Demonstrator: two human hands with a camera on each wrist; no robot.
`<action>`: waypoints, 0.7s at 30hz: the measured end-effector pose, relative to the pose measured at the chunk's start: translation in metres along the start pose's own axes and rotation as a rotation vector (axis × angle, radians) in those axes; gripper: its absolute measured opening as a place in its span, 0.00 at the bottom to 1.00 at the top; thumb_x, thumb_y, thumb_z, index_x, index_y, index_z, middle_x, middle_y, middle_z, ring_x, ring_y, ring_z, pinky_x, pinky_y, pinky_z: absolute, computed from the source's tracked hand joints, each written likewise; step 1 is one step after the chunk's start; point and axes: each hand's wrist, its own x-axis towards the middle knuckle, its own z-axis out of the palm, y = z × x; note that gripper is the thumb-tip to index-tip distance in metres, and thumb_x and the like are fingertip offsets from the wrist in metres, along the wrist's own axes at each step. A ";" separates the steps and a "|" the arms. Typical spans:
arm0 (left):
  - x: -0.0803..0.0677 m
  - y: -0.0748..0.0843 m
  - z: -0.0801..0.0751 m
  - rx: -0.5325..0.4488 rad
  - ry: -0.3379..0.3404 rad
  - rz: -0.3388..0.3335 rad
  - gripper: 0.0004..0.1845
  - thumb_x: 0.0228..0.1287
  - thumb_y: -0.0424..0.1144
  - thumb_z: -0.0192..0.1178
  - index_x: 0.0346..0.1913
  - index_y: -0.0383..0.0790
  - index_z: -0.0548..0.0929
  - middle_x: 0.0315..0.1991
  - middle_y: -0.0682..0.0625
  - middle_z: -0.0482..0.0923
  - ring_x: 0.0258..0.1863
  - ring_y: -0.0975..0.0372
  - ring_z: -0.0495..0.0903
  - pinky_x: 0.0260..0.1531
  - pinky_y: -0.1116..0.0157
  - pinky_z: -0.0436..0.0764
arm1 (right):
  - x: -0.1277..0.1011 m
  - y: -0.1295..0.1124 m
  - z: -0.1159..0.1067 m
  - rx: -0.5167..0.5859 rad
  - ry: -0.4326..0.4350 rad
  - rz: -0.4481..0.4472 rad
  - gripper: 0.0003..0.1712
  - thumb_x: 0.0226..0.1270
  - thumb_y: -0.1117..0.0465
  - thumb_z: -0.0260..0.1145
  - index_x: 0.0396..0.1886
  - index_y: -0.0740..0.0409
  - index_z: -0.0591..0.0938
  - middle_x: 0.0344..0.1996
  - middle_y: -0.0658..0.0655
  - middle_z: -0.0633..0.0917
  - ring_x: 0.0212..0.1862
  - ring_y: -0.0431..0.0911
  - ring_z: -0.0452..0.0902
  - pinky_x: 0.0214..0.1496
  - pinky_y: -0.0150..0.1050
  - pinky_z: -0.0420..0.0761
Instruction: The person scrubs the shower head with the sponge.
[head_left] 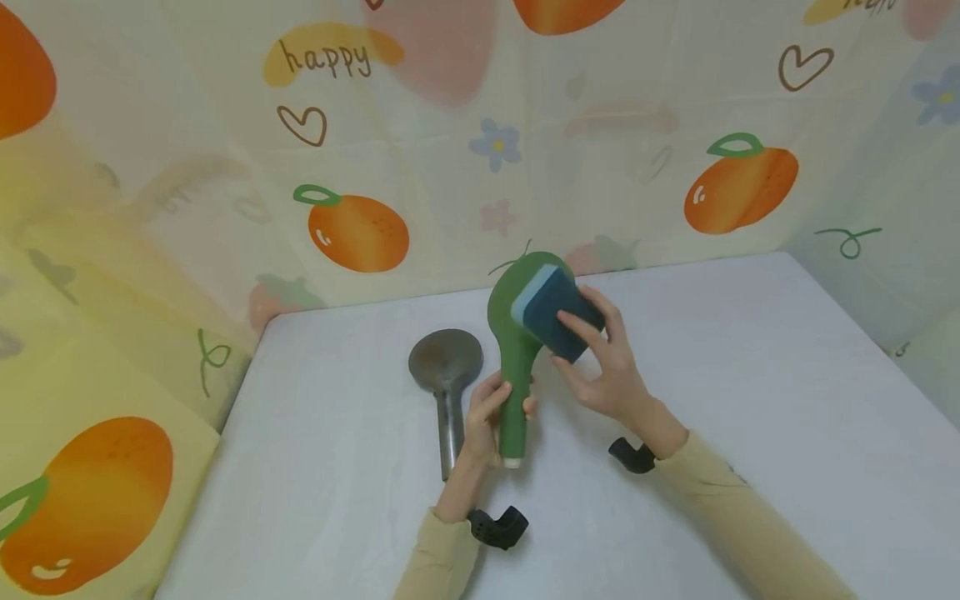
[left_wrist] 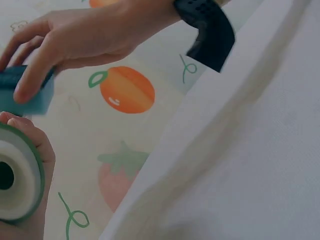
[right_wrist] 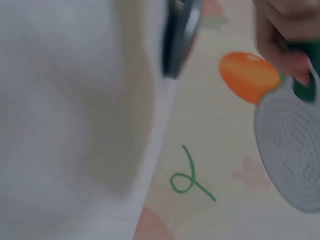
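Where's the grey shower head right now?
In the head view, the grey shower head is on the white table, left of the green shower head, its handle close beside the person's left hand.

There are two shower heads (head_left: 517, 357), one sponge (head_left: 550, 302), and what look like two black wrist mounts (head_left: 497, 529).

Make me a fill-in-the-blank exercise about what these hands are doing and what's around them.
The left hand grips the green shower head by its ____.
The right hand holds the ____ sponge.
In the head view, a gray shower head lies to the ____ of the green one.
The backdrop's one fully readable word is ____.

Missing words: handle; blue; left; happy.
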 end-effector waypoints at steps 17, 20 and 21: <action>-0.001 0.002 0.003 0.168 0.002 -0.022 0.15 0.70 0.28 0.31 0.43 0.18 0.67 0.28 0.50 0.74 0.18 0.66 0.72 0.22 0.73 0.75 | 0.046 -0.007 -0.025 0.062 0.077 0.305 0.24 0.58 0.75 0.60 0.55 0.80 0.68 0.58 0.79 0.64 0.60 0.68 0.60 0.62 0.33 0.62; -0.001 -0.003 -0.002 0.181 -0.002 -0.029 0.16 0.70 0.30 0.32 0.44 0.18 0.67 0.30 0.51 0.75 0.18 0.66 0.72 0.22 0.72 0.75 | 0.050 -0.012 -0.027 0.083 0.062 0.398 0.25 0.59 0.78 0.56 0.58 0.81 0.66 0.59 0.78 0.64 0.61 0.65 0.60 0.63 0.30 0.60; -0.001 -0.005 -0.004 0.192 -0.001 -0.028 0.16 0.70 0.31 0.33 0.44 0.19 0.67 0.31 0.51 0.76 0.19 0.66 0.72 0.22 0.72 0.75 | 0.048 -0.013 -0.026 0.090 0.066 0.389 0.24 0.62 0.75 0.55 0.58 0.81 0.66 0.59 0.78 0.64 0.61 0.66 0.60 0.63 0.31 0.60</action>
